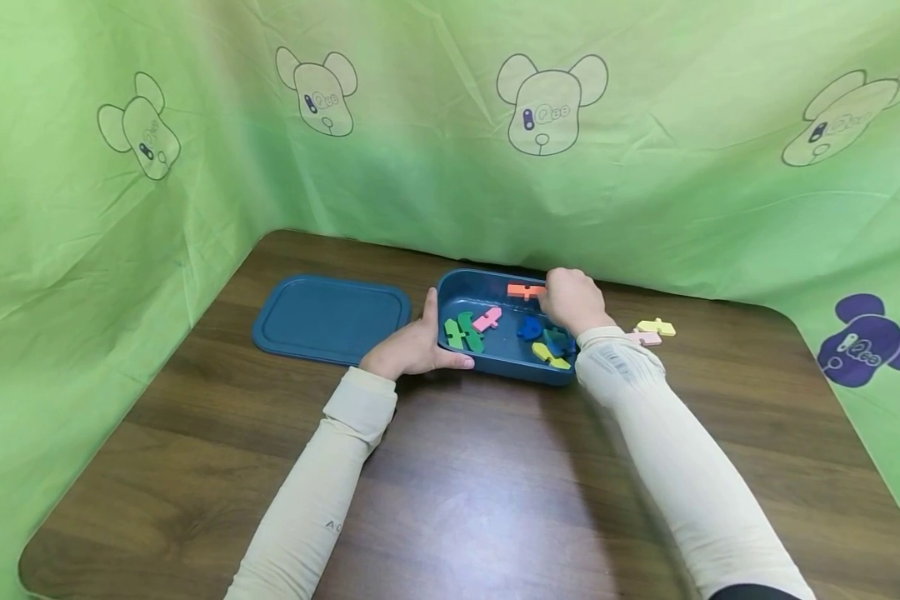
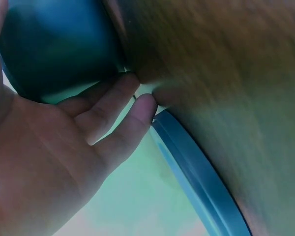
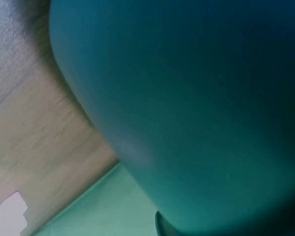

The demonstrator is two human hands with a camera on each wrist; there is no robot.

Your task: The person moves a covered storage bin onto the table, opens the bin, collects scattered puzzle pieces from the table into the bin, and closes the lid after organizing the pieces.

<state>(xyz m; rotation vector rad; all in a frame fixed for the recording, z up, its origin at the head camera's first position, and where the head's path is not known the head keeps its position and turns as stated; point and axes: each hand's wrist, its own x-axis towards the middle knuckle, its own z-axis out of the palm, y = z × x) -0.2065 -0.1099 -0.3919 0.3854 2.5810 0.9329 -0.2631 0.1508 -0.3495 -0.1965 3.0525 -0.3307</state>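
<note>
Wooden table (image 1: 495, 492), green curtain behind. Right hand (image 1: 572, 300) pinches one orange piece (image 1: 523, 290) over the blue tray (image 1: 495, 360); left hand (image 1: 412, 346) grips the tray's left wall. Inside: two green, one pink, one blue, one teal, one yellow piece. Outside: one lid (image 1: 330, 318), two pieces.

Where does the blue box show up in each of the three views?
Head: blue box at table centre, left hand gripping its left wall, right hand inside it.
Left wrist: its dark wall fills the top left, above the fingers.
Right wrist: its wall fills most of the frame.
Shared landmark: wooden table.
</note>
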